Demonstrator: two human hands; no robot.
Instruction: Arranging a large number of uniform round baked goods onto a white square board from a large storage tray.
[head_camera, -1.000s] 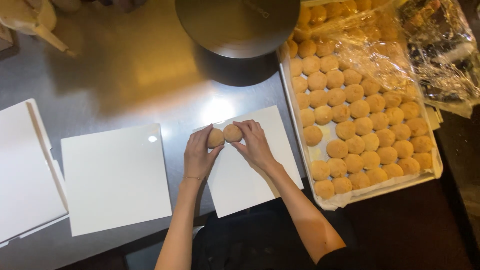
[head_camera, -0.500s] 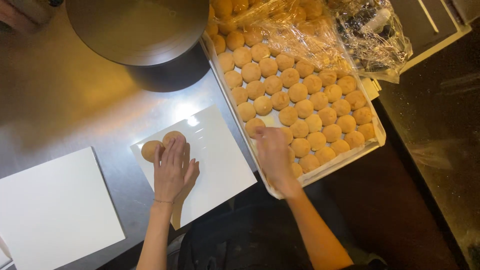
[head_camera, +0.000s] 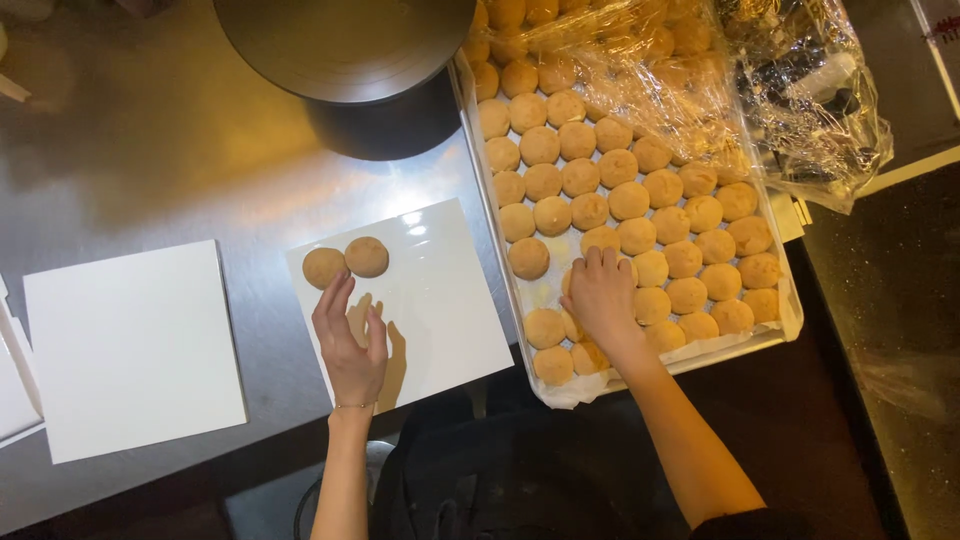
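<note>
Two round golden buns (head_camera: 346, 262) lie side by side at the far left corner of a white square card (head_camera: 440, 300). My left hand (head_camera: 350, 340) rests flat on that card, fingers apart, fingertips just below the left bun. My right hand (head_camera: 600, 295) reaches into the tray (head_camera: 790, 310) at the right, fingers curled down over a bun in its near rows; whether it grips one is hidden. The tray holds several rows of the same buns (head_camera: 620, 200), on white paper.
A second white card (head_camera: 130, 350) lies to the left on the steel counter (head_camera: 150, 150), another card's edge (head_camera: 15, 400) beyond it. A dark round lidded pot (head_camera: 350, 60) stands at the back. Crumpled clear plastic film (head_camera: 790, 90) covers the tray's far end.
Both hands left the two buns on the card. My right hand went right into the tray; my left hand slid down onto the card. The view shifted right.
</note>
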